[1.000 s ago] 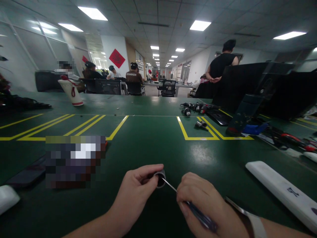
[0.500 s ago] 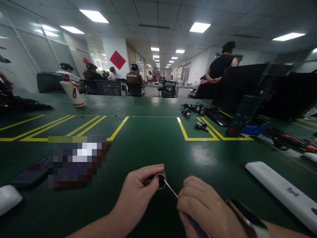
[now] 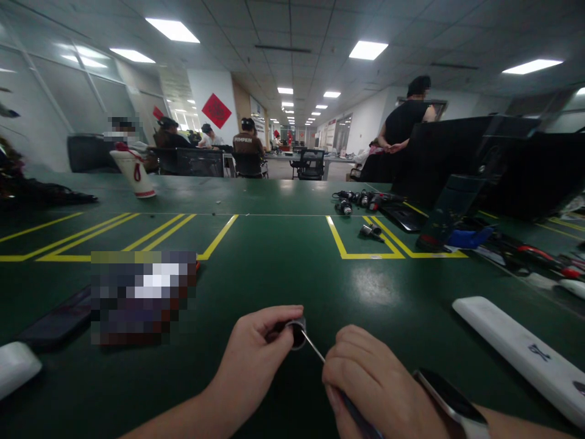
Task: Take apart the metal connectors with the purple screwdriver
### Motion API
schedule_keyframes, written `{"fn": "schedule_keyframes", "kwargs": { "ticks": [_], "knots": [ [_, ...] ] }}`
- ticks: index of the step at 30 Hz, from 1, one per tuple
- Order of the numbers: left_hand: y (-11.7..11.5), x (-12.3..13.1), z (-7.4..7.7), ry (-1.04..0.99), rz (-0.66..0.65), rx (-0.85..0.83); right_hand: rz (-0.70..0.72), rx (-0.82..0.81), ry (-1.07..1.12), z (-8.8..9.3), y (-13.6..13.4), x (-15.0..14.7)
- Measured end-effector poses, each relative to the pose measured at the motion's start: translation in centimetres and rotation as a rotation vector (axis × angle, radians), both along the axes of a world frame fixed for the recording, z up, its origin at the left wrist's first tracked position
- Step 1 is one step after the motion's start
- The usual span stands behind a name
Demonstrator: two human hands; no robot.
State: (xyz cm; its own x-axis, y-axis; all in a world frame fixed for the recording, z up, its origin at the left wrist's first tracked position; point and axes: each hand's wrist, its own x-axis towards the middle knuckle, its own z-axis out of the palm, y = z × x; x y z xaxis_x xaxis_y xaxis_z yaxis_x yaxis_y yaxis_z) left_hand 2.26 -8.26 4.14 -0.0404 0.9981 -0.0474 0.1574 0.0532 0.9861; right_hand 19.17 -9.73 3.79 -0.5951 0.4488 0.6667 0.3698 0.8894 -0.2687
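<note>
Low in the middle of the head view, my left hand (image 3: 253,347) pinches a small hollow grey metal cylinder (image 3: 300,345) between thumb and fingers. The cylinder's round opening faces me and to the right. My right hand (image 3: 372,375) is wrapped round a screwdriver (image 3: 314,347). Its thin shaft points up and left, with the tip inside the cylinder's opening and out of sight. A dark handle end shows below my right palm; the rest is covered by my fingers. What the tip touches inside cannot be seen.
Small metal parts (image 3: 372,231) lie inside a yellow-taped area, with several more parts behind. On the right are a long white case (image 3: 516,356) and a dark bottle (image 3: 450,210). Leftward lie a phone (image 3: 57,317), a blurred-out object (image 3: 141,299) and a white cup (image 3: 137,174).
My right hand has shifted slightly left and its wrist has turned a little, with the screwdriver still in the cylinder. My left hand holds almost the same place.
</note>
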Motion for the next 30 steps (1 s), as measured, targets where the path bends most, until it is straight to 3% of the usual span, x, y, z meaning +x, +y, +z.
{"fn": "schedule_keyframes", "kwargs": {
  "ticks": [6, 9, 12, 18, 24, 30],
  "knots": [
    [0.0, -0.2, -0.2, -0.019, -0.04, -0.003, 0.125, 0.069, 0.062, 0.3, 0.0, 0.8],
    [0.3, -0.2, -0.8, -0.041, -0.085, 0.027, 0.097, 0.129, 0.117, 0.6, 0.3, 1.1],
    [1.3, 0.0, -1.6, -0.037, -0.088, 0.06, 0.006, 0.07, 0.015, 0.3, 2.1, 1.4],
    [6.3, 1.5, -3.0, 0.05, -0.103, 0.14, -0.506, -0.179, 0.01, -2.0, 9.8, 3.3],
    [12.8, 5.4, -3.9, 0.123, -0.052, 0.264, -0.867, -0.206, 0.02, -2.5, 18.3, 8.1],
    [18.5, 10.4, -5.2, 0.137, -0.047, 0.327, -1.071, -0.243, -0.065, -2.5, 23.8, 12.3]
  ]
}}
